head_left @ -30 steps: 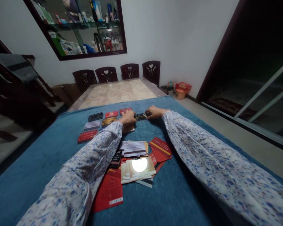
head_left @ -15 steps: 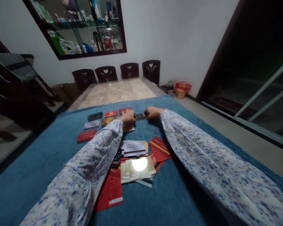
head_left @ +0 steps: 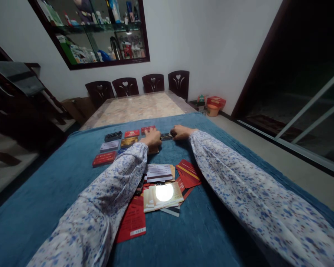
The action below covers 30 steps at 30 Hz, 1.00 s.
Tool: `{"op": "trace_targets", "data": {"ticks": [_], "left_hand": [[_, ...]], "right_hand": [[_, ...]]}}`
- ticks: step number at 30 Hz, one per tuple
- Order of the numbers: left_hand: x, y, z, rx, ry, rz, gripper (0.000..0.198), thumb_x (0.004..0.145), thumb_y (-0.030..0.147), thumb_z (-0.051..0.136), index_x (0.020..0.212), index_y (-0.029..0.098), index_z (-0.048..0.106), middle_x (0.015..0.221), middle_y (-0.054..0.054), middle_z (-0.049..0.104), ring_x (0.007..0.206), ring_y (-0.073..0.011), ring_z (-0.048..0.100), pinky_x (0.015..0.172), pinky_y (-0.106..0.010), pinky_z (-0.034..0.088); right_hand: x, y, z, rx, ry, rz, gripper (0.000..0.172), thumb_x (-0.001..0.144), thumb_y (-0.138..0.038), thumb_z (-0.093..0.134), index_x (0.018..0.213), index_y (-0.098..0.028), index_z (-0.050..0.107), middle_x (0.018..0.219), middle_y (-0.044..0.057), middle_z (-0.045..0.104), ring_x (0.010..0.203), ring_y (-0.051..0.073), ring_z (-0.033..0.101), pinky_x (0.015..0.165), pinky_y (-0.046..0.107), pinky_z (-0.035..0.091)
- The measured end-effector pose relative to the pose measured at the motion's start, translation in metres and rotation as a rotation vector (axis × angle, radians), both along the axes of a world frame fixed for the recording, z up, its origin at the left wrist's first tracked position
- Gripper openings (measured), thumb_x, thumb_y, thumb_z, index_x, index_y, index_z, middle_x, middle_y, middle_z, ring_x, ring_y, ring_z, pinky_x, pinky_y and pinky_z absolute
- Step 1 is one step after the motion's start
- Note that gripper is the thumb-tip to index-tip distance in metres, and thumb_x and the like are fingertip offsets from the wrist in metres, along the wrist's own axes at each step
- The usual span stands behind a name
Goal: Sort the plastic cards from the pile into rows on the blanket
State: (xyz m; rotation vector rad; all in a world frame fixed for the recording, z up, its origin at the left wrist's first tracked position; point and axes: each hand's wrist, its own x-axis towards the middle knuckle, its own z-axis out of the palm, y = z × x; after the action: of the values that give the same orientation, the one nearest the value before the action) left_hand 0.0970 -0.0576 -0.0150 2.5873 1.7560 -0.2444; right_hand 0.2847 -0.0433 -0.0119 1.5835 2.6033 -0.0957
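Note:
Between my two hands lies a black card [head_left: 166, 137] with pale lettering, flat on the blue cloth or just above it. My left hand [head_left: 151, 138] is closed at its left end, and the fingertips there are partly hidden. My right hand [head_left: 183, 132] pinches the right end between thumb and fingers. Just beyond my left hand is a red card [head_left: 146, 129]. To its left, cards are laid out in groups: black cards [head_left: 113, 136], a red card [head_left: 131, 133], a gold card [head_left: 129, 142], a silver card [head_left: 109, 146] and red cards [head_left: 104, 159].
Nearer me is a loose pile with white cards [head_left: 159, 172], gold cards [head_left: 150, 200] under a bright glare, red cards [head_left: 187, 172] and a red paper folder [head_left: 133, 218]. The blue cloth [head_left: 206, 226] covers the near part of the table. Dark chairs [head_left: 153, 83] stand beyond.
My left hand has shifted slightly right, covering more of the black card's left end. My right hand stays at the other end. The view has tilted very slightly.

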Motion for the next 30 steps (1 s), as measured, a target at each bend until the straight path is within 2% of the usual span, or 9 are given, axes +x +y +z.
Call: {"op": "trace_targets", "data": {"ticks": [9, 16, 22, 30], "left_hand": [[0.003, -0.033, 0.013, 0.083, -0.015, -0.051, 0.034, 0.089, 0.021, 0.052, 0.12, 0.016, 0.065, 0.139, -0.019, 0.052, 0.137, -0.0383, 0.038, 0.109, -0.062, 0.037], [0.005, -0.058, 0.016, 0.143, -0.056, -0.153, 0.034, 0.089, 0.02, 0.05, 0.119, 0.018, 0.064, 0.137, -0.017, 0.054, 0.131, -0.0369, 0.04, 0.104, -0.059, 0.038], [0.01, -0.089, 0.016, 0.137, -0.072, -0.218, 0.038, 0.087, 0.02, 0.052, 0.124, 0.019, 0.062, 0.136, -0.016, 0.055, 0.128, -0.0358, 0.04, 0.1, -0.055, 0.038], [0.01, -0.124, 0.016, 0.119, -0.121, -0.249, 0.037, 0.088, 0.021, 0.053, 0.124, 0.02, 0.061, 0.141, -0.016, 0.053, 0.13, -0.0363, 0.038, 0.099, -0.056, 0.036]], "right_hand": [[0.009, -0.017, 0.0, 0.088, 0.029, -0.028, 0.049, 0.089, -0.033, 0.069, 0.135, -0.017, 0.066, 0.13, 0.017, 0.066, 0.119, 0.028, 0.062, 0.088, 0.027, 0.048], [0.019, -0.049, 0.007, 0.168, 0.045, -0.015, 0.038, 0.094, -0.027, 0.061, 0.129, -0.018, 0.069, 0.127, 0.016, 0.066, 0.118, 0.029, 0.06, 0.086, 0.03, 0.046], [0.028, -0.079, 0.012, 0.208, 0.07, 0.006, 0.033, 0.094, -0.021, 0.055, 0.122, -0.018, 0.072, 0.123, 0.014, 0.068, 0.115, 0.028, 0.058, 0.082, 0.032, 0.042], [0.036, -0.114, 0.008, 0.254, 0.104, 0.048, 0.026, 0.094, -0.02, 0.054, 0.108, -0.018, 0.076, 0.112, 0.014, 0.07, 0.104, 0.025, 0.057, 0.079, 0.031, 0.039]]}}
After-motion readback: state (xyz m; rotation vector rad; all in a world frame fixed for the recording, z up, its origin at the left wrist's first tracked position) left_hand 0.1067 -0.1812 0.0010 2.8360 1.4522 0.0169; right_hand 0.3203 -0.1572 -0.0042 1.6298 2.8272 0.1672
